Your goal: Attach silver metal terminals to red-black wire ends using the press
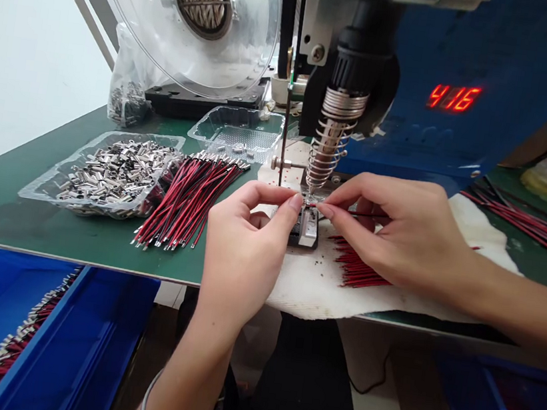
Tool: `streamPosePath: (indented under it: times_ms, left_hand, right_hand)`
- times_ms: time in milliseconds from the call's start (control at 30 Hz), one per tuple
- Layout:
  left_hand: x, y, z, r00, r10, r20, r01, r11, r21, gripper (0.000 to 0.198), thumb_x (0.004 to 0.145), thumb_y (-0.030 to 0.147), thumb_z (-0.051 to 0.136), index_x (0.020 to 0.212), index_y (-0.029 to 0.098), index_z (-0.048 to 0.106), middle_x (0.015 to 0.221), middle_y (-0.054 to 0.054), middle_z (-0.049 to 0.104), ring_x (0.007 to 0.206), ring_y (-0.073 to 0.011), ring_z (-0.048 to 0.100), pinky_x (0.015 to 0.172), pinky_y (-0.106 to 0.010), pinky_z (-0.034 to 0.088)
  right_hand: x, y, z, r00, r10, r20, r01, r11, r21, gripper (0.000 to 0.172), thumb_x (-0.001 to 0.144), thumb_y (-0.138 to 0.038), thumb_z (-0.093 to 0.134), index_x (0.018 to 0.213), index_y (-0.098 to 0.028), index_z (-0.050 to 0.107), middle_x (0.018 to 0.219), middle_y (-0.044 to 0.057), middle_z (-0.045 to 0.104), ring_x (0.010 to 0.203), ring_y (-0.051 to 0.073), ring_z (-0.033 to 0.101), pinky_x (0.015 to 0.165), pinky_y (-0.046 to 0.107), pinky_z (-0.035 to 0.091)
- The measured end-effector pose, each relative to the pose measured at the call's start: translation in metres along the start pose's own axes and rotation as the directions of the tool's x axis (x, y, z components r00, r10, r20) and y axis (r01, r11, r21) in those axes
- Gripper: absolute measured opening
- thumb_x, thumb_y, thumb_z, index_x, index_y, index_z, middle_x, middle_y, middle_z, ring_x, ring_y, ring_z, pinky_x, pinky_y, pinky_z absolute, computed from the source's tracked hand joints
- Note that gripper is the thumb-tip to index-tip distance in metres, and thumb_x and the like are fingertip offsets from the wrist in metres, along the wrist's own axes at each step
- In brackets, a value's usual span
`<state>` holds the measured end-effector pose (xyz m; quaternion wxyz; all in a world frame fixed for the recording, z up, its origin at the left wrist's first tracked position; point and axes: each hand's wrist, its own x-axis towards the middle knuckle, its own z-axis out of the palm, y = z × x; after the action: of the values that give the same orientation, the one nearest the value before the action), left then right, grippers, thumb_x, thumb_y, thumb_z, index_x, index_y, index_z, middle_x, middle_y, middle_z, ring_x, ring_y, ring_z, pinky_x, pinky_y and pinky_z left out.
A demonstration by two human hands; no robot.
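My left hand [254, 246] is closed in a pinch at the small metal fixture [309, 226] under the soldering iron [333, 132]; what its fingertips hold is hidden. From the other side, my right hand [391, 227] pinches a red and black wire [367, 215] between thumb and forefinger, its end pointing at the fixture. The iron's spring-wrapped tip sits just above the fingertips. Below my right hand, a bundle of red wires [361, 267] lies on a white cloth [312, 291].
Left of my hands are a bundle of red and black wires [191, 201] and a clear tray [38, 191] of metal connectors [116, 171]. A blue soldering machine [427, 144] reads 416. Blue bins [99, 337] stand below the table edge. A clear reel [247, 20] rises behind.
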<state>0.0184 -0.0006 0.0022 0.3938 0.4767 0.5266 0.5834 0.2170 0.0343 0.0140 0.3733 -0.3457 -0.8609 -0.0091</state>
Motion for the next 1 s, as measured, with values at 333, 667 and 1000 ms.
streamPosePath:
  times_ms: [333, 667, 1000]
  left_hand:
    - [0.0001, -0.0019, -0.0011, 0.999, 0.045, 0.006, -0.045, 0.999, -0.030, 0.012, 0.090, 0.031, 0.090, 0.087, 0.021, 0.084, 0.073, 0.001, 0.070, 0.049, -0.0052, 0.042, 0.045, -0.022, 0.027]
    - [-0.0023, 0.0032, 0.0016, 1.000, 0.028, -0.007, -0.028, 0.996, -0.089, 0.017, 0.088, 0.032, 0.094, 0.083, 0.020, 0.083, 0.068, 0.003, 0.067, 0.049, -0.0047, 0.043, 0.046, -0.021, 0.031]
    - [-0.0016, 0.0015, -0.0009, 1.000, 0.030, 0.005, -0.030, 0.998, -0.054, 0.017, 0.090, 0.034, 0.092, 0.085, 0.020, 0.082, 0.079, 0.000, 0.075, 0.049, -0.0051, 0.042, 0.046, -0.024, 0.030]
  right_hand:
    - [-0.0005, 0.0066, -0.0010, 0.992, -0.124, -0.024, 0.123, 0.991, -0.047, 0.006, 0.105, -0.019, 0.076, 0.099, -0.022, 0.075, 0.082, -0.001, 0.078, 0.056, 0.013, 0.058, 0.053, 0.032, 0.044]
    - [0.0007, 0.0094, -0.0049, 0.983, -0.182, -0.016, 0.180, 0.979, -0.093, 0.009, 0.107, -0.019, 0.074, 0.099, -0.021, 0.079, 0.083, 0.000, 0.081, 0.057, 0.014, 0.063, 0.055, 0.032, 0.045]
    - [0.0000, 0.0096, -0.0031, 0.994, -0.109, 0.030, 0.111, 0.991, -0.073, 0.012, 0.109, -0.025, 0.068, 0.103, -0.025, 0.079, 0.085, 0.000, 0.083, 0.059, 0.016, 0.068, 0.055, 0.031, 0.048]
